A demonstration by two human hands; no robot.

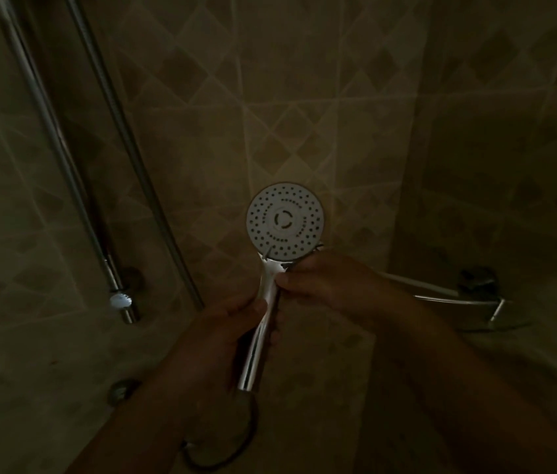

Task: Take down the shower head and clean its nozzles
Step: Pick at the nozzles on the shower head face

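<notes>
Both bare forearms reach forward from the bottom edge. The left hand [225, 331] curls its fingers in a grip, thumb on top, while the right hand [318, 278] pinches just above it, fingertips together.

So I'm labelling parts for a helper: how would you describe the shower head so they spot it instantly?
In the tiled shower corner, both hands meet mid-frame. The left hand grips a chrome handle, the right hand pinches its neck. Atop sits the shower head: the only round white disc, dotted with dark nozzle holes.
</notes>
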